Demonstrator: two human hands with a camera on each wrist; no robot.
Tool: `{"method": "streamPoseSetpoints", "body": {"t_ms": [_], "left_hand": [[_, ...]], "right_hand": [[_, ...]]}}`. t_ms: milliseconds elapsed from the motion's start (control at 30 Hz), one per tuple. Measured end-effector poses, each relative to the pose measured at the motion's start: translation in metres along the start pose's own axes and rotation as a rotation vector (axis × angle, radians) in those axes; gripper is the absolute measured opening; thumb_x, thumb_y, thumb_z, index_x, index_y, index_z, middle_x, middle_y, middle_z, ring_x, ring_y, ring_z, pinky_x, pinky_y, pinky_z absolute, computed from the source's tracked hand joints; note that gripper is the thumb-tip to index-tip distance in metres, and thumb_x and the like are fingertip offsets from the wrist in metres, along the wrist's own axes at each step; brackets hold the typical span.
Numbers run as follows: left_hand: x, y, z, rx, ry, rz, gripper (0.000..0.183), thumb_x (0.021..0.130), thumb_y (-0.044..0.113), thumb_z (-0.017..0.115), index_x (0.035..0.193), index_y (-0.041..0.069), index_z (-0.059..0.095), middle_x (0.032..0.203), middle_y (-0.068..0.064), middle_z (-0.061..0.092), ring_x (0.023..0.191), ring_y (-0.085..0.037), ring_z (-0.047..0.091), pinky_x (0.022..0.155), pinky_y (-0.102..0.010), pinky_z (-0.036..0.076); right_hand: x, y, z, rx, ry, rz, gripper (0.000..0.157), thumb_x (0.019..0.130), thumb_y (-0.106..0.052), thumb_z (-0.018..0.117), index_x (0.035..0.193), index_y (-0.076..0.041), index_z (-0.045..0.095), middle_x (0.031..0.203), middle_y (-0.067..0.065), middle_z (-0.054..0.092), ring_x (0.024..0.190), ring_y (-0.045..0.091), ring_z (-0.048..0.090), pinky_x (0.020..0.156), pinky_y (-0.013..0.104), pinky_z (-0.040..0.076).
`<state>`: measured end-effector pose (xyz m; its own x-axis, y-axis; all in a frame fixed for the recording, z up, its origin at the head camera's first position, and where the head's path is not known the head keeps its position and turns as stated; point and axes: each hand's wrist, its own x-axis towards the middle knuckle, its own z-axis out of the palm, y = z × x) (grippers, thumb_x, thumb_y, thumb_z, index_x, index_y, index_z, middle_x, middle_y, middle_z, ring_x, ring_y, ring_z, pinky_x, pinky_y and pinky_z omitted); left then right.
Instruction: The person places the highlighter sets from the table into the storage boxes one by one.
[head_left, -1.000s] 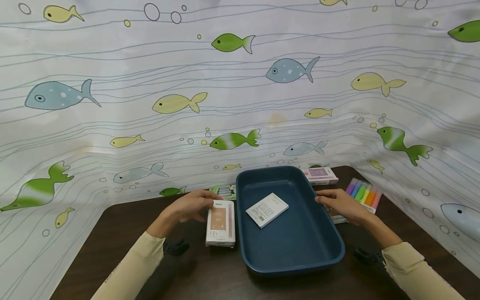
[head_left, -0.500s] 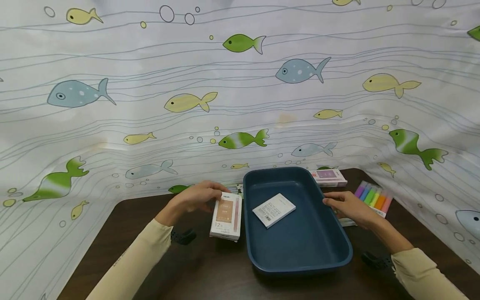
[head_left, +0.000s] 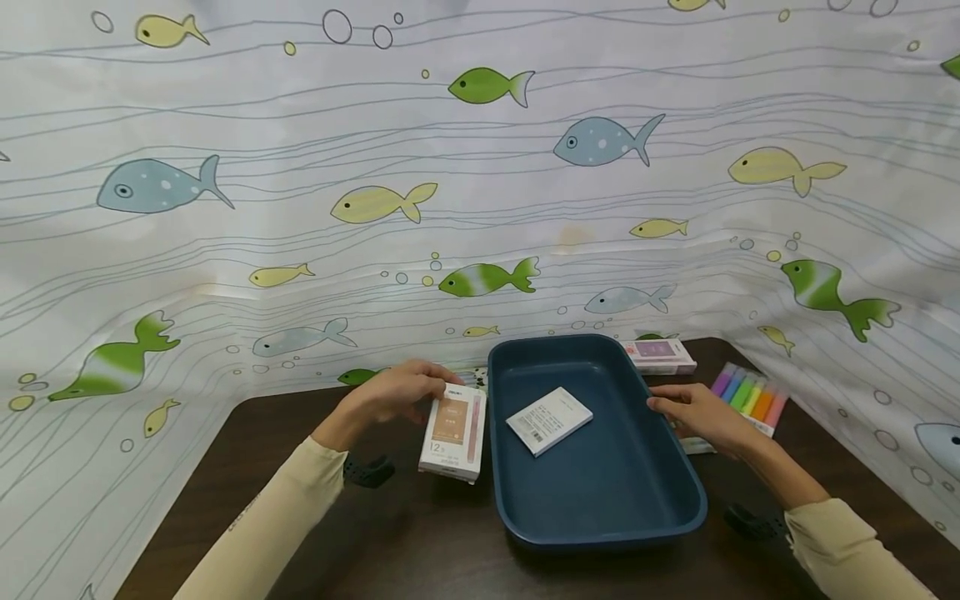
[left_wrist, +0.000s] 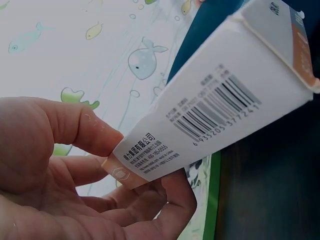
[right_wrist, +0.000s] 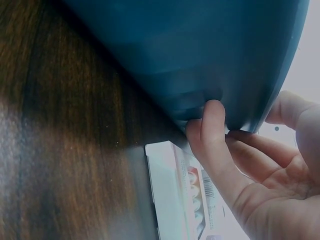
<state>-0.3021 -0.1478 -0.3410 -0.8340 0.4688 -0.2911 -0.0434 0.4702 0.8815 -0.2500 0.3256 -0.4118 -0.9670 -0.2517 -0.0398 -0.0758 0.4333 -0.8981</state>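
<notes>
My left hand [head_left: 401,393] pinches the far end of a white cardboard box [head_left: 453,433] with a tan panel and a printed 12. The box tilts beside the blue tray's left side. In the left wrist view, thumb and fingers [left_wrist: 182,200] hold one corner of the barcoded box [left_wrist: 215,100]. My right hand [head_left: 697,414] grips the right rim of the blue tray [head_left: 592,492]. In the right wrist view its fingers [right_wrist: 212,130] press the tray's outer wall [right_wrist: 190,50], the thumb at the rim. Inside the tray lies a small white box [head_left: 550,421], printed side up.
Behind the tray's right corner stands a white and purple box [head_left: 660,356]. A pack of coloured highlighters [head_left: 750,396] lies beyond my right hand. Another white box [right_wrist: 170,190] sits beside the tray, under that hand. A fish-printed curtain [head_left: 480,208] borders the dark table [head_left: 247,450].
The box in my left hand has risen and tilted from its earlier, straighter pose. The whole head view has shifted to the right. My right hand keeps its place on the tray.
</notes>
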Motion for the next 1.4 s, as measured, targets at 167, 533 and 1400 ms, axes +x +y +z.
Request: {"method": "streamPoseSetpoints", "body": {"t_ms": [167,533,1400], "left_hand": [[0.001,-0.001,0.001,0.000,0.001,0.009,0.040,0.099,0.009,0.052,0.137,0.003,0.063,0.127,-0.015,0.060,0.107,-0.033,0.060,0.082,-0.052,0.057],[0.003,0.000,0.003,-0.057,-0.028,0.025,0.041,0.098,0.009,0.052,0.138,0.002,0.061,0.127,-0.016,0.060,0.106,-0.033,0.060,0.080,-0.051,0.057],[0.001,0.019,0.032,-0.204,-0.160,0.070,0.044,0.096,0.004,0.055,0.139,-0.001,0.058,0.129,-0.018,0.060,0.106,-0.033,0.061,0.086,-0.049,0.056]], "right_hand": [[0.000,0.000,0.000,-0.003,0.002,-0.009,0.065,0.105,-0.032,0.060,0.147,0.015,0.042,0.134,0.034,0.056,0.109,0.044,0.065,0.081,0.052,0.058],[-0.001,0.001,-0.001,0.014,0.007,-0.002,0.065,0.105,-0.032,0.060,0.146,0.015,0.043,0.133,0.033,0.057,0.108,0.041,0.067,0.081,0.051,0.059],[0.000,-0.002,-0.002,-0.004,0.004,0.002,0.065,0.105,-0.032,0.060,0.146,0.015,0.043,0.133,0.034,0.057,0.108,0.042,0.066,0.082,0.051,0.058]]}}
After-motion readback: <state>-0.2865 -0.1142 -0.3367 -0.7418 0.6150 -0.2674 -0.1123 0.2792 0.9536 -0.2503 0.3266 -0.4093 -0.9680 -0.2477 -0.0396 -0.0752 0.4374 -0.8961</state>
